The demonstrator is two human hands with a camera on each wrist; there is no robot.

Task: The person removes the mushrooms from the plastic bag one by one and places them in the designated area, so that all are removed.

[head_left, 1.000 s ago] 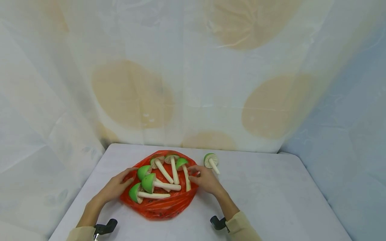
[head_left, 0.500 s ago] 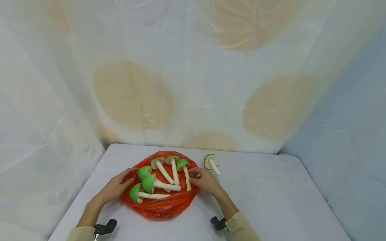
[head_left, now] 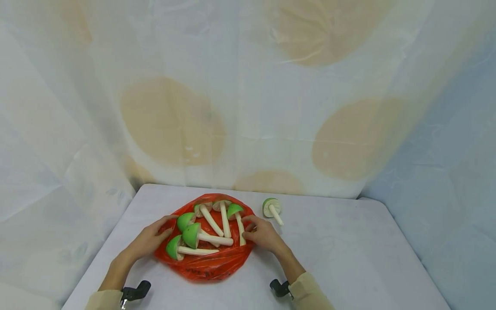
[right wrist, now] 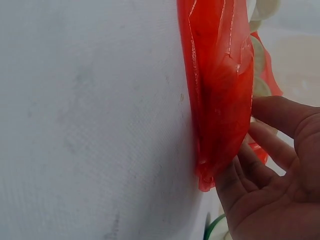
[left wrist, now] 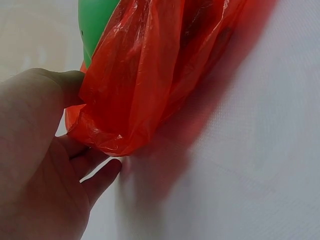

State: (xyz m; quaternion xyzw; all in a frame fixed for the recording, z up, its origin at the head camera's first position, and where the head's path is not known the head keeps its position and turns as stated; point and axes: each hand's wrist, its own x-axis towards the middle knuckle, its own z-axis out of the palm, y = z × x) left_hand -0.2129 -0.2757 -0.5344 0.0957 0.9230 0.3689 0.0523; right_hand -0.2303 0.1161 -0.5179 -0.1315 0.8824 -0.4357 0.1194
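Red plastic bag (head_left: 211, 262), low in the frame's middle, holds green-capped toy mushrooms (head_left: 201, 234) so they stay together. My left hand (head_left: 149, 241) and right hand (head_left: 265, 234) each pinch one edge of it.

Left hand at edge of red plastic bag

The left hand (left wrist: 37, 165) pinches the crumpled edge of the red plastic bag (left wrist: 145, 75), thumb above, fingers (left wrist: 102, 177) beneath. A green cap (left wrist: 95, 20) shows at the bag's top. The bag rests on the white table (left wrist: 240, 150).

Head view overhead; wrist views close, bag-shared (head_left: 209, 262).
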